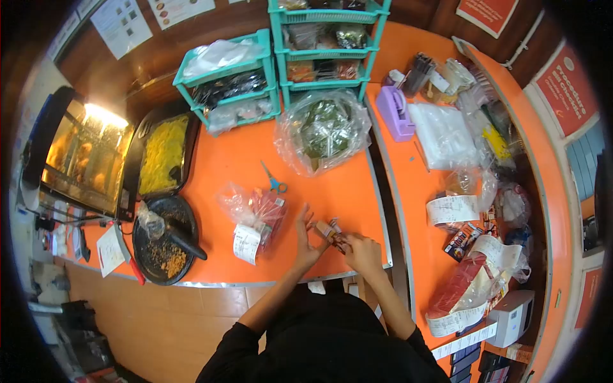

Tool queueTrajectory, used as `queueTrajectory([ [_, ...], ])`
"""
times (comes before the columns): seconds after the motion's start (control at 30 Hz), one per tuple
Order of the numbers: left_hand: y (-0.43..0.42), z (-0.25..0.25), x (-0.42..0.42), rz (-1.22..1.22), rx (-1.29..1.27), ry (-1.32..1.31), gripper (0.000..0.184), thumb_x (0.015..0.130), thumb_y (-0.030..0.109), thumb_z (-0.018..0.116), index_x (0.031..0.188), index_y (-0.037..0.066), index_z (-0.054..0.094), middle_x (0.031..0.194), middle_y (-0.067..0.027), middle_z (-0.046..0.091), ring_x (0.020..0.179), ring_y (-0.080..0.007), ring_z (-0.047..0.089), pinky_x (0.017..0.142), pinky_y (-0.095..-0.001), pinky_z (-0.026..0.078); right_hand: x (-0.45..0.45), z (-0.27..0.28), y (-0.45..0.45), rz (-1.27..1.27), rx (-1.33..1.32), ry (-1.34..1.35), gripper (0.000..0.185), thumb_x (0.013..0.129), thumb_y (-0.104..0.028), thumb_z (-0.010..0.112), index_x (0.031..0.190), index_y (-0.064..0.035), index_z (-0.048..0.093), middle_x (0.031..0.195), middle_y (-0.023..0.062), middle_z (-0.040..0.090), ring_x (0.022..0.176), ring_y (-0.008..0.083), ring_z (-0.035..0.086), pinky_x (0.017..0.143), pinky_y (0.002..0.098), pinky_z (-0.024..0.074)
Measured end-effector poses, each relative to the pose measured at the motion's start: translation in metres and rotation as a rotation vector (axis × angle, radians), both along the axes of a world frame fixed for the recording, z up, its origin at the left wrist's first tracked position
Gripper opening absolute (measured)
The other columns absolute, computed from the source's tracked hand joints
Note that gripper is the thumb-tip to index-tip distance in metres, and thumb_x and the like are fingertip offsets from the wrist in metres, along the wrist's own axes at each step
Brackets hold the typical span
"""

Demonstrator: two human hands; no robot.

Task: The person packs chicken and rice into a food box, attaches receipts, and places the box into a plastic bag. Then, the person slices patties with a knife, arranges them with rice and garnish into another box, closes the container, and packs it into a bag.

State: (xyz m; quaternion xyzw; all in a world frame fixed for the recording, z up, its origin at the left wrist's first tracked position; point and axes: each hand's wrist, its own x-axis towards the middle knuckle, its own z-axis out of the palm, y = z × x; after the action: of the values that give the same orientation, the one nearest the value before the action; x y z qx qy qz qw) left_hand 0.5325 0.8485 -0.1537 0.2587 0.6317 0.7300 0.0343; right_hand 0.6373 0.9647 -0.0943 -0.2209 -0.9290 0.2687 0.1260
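Note:
My right hand (365,255) is closed on a few small brown-and-dark packets (332,235), held just above the orange counter near its front edge. My left hand (308,244) is beside them with its fingers stretched out and apart, the thumb close to the packets; whether it touches them I cannot tell. To the left of that hand lies a clear plastic bag (260,216) with a red box inside and a white receipt (246,244) on its front. Scissors (274,180) with blue handles rest behind the bag.
A stone mortar (186,216) with a pestle and a tray of yellow food (161,156) are at left, beside a lit display case (86,156). Teal racks (274,83) and a bag of green leaves (324,131) stand behind. A purple tape dispenser (396,113) and bagged orders (469,287) occupy the right counter.

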Motion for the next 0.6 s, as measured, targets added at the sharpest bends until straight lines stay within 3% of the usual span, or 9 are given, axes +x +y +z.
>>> queueTrajectory([
  [0.03, -0.015, -0.024, -0.005, 0.083, -0.156, 0.157, 0.074, 0.078, -0.001, 0.070, 0.142, 0.006, 0.033, 0.129, -0.0114, 0.046, 0.105, -0.0169, 0.057, 0.085, -0.0316, 0.051, -0.005, -0.018, -0.006, 0.108, 0.066, -0.189, 0.022, 0.078, -0.016, 0.064, 0.098, -0.0066, 0.064, 0.080, 0.0171, 0.067, 0.074, 0.0365, 0.066, 0.065, 0.0446, 0.0528],
  [0.1, -0.034, -0.060, -0.008, -0.370, -0.217, -0.102, 0.058, 0.079, -0.005, 0.067, 0.131, 0.006, 0.042, 0.131, -0.0133, 0.049, 0.116, -0.0222, 0.054, 0.095, -0.0351, 0.045, -0.008, -0.046, -0.017, 0.228, 0.126, -0.376, 0.022, 0.078, -0.018, 0.064, 0.097, -0.0083, 0.064, 0.080, 0.0160, 0.067, 0.075, 0.0363, 0.066, 0.065, 0.0458, 0.0524],
  [0.2, -0.041, -0.065, -0.006, -0.354, -0.225, -0.169, 0.056, 0.079, -0.008, 0.064, 0.129, 0.005, 0.041, 0.122, -0.0134, 0.052, 0.112, -0.0209, 0.054, 0.095, -0.0353, 0.045, -0.001, -0.056, -0.014, 0.171, 0.148, -0.154, 0.021, 0.077, -0.017, 0.067, 0.095, -0.0074, 0.063, 0.084, 0.0147, 0.066, 0.080, 0.0337, 0.066, 0.066, 0.0440, 0.0530],
  [0.3, -0.045, -0.054, -0.002, -0.329, -0.161, -0.289, 0.051, 0.079, -0.010, 0.060, 0.126, 0.003, 0.042, 0.110, -0.0115, 0.054, 0.103, -0.0189, 0.056, 0.092, -0.0357, 0.046, 0.017, -0.060, -0.012, 0.036, -0.080, 0.022, 0.026, 0.074, -0.010, 0.070, 0.098, -0.0049, 0.062, 0.087, 0.0144, 0.064, 0.078, 0.0326, 0.066, 0.067, 0.0396, 0.0542],
  [0.37, -0.036, -0.068, 0.008, -0.326, -0.066, -0.278, 0.049, 0.080, -0.010, 0.058, 0.124, 0.002, 0.042, 0.107, -0.0112, 0.052, 0.101, -0.0191, 0.055, 0.089, -0.0352, 0.047, 0.020, -0.074, -0.017, 0.002, -0.417, 0.178, 0.030, 0.072, 0.000, 0.070, 0.101, -0.0015, 0.061, 0.088, 0.0135, 0.061, 0.076, 0.0308, 0.065, 0.068, 0.0346, 0.0545],
  [0.43, -0.035, -0.078, 0.020, -0.325, 0.030, -0.266, 0.047, 0.080, -0.011, 0.057, 0.123, 0.002, 0.043, 0.104, -0.0108, 0.051, 0.099, -0.0193, 0.054, 0.087, -0.0346, 0.047, 0.017, -0.078, -0.036, -0.004, -0.420, 0.239, 0.029, 0.073, 0.002, 0.069, 0.100, -0.0007, 0.062, 0.089, 0.0129, 0.060, 0.076, 0.0295, 0.064, 0.068, 0.0332, 0.0540],
  [0.5, -0.035, -0.047, 0.023, -0.088, 0.034, -0.003, 0.048, 0.076, -0.011, 0.054, 0.121, 0.001, 0.043, 0.104, -0.0140, 0.047, 0.099, -0.0249, 0.052, 0.087, -0.0351, 0.045, 0.014, -0.071, -0.040, -0.007, -0.419, 0.311, 0.027, 0.073, 0.005, 0.067, 0.100, 0.0000, 0.062, 0.089, 0.0122, 0.058, 0.077, 0.0282, 0.063, 0.068, 0.0318, 0.0535],
  [0.53, -0.037, -0.047, 0.017, -0.087, 0.032, -0.002, 0.048, 0.076, -0.011, 0.054, 0.121, 0.001, 0.043, 0.104, -0.0140, 0.047, 0.099, -0.0249, 0.052, 0.087, -0.0351, 0.045, 0.017, -0.067, -0.038, 0.052, -0.256, 0.347, 0.025, 0.073, 0.005, 0.067, 0.098, -0.0005, 0.063, 0.091, 0.0112, 0.058, 0.078, 0.0273, 0.063, 0.068, 0.0327, 0.0533],
  [0.6, -0.050, -0.057, 0.004, -0.095, -0.125, 0.417, 0.052, 0.070, -0.012, 0.052, 0.120, 0.001, 0.044, 0.106, -0.0170, 0.043, 0.098, -0.0309, 0.049, 0.087, -0.0374, 0.042, 0.023, -0.073, -0.031, 0.111, -0.096, 0.373, 0.023, 0.073, 0.005, 0.067, 0.096, -0.0011, 0.064, 0.092, 0.0101, 0.057, 0.079, 0.0263, 0.063, 0.067, 0.0335, 0.0532],
])
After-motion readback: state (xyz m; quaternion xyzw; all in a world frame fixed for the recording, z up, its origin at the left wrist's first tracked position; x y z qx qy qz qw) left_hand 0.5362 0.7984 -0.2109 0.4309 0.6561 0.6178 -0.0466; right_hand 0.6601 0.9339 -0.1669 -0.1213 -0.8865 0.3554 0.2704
